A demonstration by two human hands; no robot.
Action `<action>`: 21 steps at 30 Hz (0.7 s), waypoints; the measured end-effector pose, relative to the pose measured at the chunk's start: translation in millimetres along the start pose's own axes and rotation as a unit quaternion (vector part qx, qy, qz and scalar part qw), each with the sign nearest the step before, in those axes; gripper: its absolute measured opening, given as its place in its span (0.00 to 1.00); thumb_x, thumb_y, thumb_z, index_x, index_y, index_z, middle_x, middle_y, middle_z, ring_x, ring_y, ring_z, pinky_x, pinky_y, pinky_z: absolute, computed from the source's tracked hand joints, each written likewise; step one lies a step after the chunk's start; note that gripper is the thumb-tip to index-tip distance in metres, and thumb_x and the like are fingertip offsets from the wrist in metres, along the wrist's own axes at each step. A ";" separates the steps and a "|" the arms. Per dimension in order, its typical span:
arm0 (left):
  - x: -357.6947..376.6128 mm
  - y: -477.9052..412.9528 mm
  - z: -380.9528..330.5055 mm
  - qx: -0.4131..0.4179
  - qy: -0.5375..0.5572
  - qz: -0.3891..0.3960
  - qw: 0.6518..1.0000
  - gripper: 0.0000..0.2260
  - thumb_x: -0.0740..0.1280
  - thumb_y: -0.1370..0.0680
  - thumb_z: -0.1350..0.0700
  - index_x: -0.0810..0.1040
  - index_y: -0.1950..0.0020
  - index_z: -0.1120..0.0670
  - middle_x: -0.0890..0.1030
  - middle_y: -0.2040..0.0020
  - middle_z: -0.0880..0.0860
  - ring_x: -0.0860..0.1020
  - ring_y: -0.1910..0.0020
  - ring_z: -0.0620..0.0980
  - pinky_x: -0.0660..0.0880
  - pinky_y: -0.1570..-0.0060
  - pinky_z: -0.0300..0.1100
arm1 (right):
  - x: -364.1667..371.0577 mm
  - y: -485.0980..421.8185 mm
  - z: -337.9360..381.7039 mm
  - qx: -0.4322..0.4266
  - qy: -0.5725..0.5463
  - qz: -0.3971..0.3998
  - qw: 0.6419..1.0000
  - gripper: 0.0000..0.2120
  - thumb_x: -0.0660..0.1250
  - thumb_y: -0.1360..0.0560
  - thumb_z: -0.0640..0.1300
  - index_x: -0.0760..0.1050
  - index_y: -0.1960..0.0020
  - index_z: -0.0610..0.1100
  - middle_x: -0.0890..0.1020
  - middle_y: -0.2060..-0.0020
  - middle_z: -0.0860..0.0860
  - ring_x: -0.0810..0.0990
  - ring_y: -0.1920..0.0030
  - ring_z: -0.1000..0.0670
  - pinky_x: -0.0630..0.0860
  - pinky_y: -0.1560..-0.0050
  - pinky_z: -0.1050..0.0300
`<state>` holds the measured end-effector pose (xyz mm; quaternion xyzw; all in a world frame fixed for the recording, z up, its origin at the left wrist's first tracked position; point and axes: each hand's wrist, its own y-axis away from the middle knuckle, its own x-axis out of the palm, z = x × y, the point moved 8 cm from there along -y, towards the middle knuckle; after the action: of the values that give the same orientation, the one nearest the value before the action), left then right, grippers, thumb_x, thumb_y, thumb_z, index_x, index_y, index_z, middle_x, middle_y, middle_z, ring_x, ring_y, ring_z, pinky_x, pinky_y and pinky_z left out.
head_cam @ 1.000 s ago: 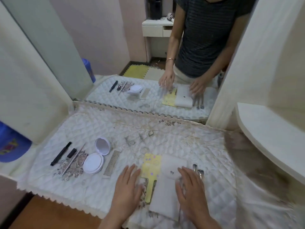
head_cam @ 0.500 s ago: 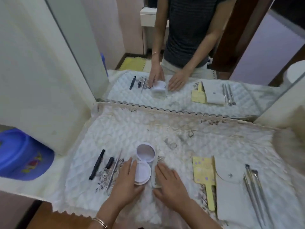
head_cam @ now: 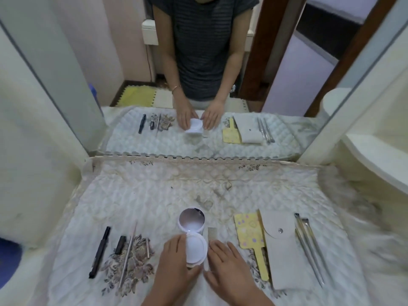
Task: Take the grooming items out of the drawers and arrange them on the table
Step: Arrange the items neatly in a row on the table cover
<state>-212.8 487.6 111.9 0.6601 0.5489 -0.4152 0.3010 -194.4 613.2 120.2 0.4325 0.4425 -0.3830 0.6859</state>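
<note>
Head view, looking down onto a counter [head_cam: 154,195] covered with a white quilted cloth, mirror [head_cam: 198,85] along the far edge. Left hand [head_cam: 174,263] lies on the left side of an open white compact [head_cam: 194,244], fingers loosely curved against its round base; whether it grips the base cannot be told. The compact's lid stands tilted up at the far side, its small mirror facing the camera. Right hand [head_cam: 229,268] rests flat with fingers spread, fingertips on the near end of a small comb [head_cam: 210,234] just right of the compact. Left group on the cloth: long black pen-like stick [head_cam: 100,252], short black piece [head_cam: 120,245], thin metal rod [head_cam: 128,255], short metal pin [head_cam: 147,248]. Right group: yellow patterned paddle-shaped item [head_cam: 250,234], grey snap pouch [head_cam: 282,248] touching its right edge, two metal tools [head_cam: 309,246] side by side just beyond the pouch.
</note>
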 end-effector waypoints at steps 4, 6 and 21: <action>0.8 -8.5 -3.0 0.003 0.003 -0.018 1.000 0.32 0.66 0.40 0.37 0.74 0.44 0.57 0.81 0.52 0.53 0.69 0.52 0.46 0.66 0.51 0.39 | -3.4 -1.7 -10.7 0.029 0.008 -0.044 0.999 0.26 0.57 0.43 0.59 0.85 0.57 0.48 0.86 0.57 0.56 0.84 0.53 0.56 0.38 0.27 0.57; -0.4 -11.9 -5.4 0.008 -0.009 -0.034 0.999 0.31 0.65 0.39 0.37 0.75 0.45 0.57 0.82 0.53 0.54 0.69 0.52 0.47 0.67 0.52 0.39 | -5.7 -0.2 -16.7 0.033 0.019 -0.072 0.997 0.26 0.56 0.43 0.57 0.85 0.58 0.47 0.87 0.58 0.54 0.84 0.52 0.54 0.39 0.27 0.55; 15.5 -24.1 -31.5 0.007 -0.040 -0.019 0.999 0.35 0.63 0.44 0.34 0.70 0.43 0.53 0.74 0.48 0.48 0.69 0.54 0.47 0.73 0.62 0.34 | -20.8 8.9 -67.9 0.060 -0.056 -0.148 0.986 0.21 0.48 0.24 0.53 0.76 0.46 0.46 0.80 0.43 0.49 0.70 0.40 0.52 0.42 0.28 0.63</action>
<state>-228.7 527.1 114.6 0.6347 0.5459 -0.4508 0.3097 -211.5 682.4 126.0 0.3803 0.4390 -0.5294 0.6184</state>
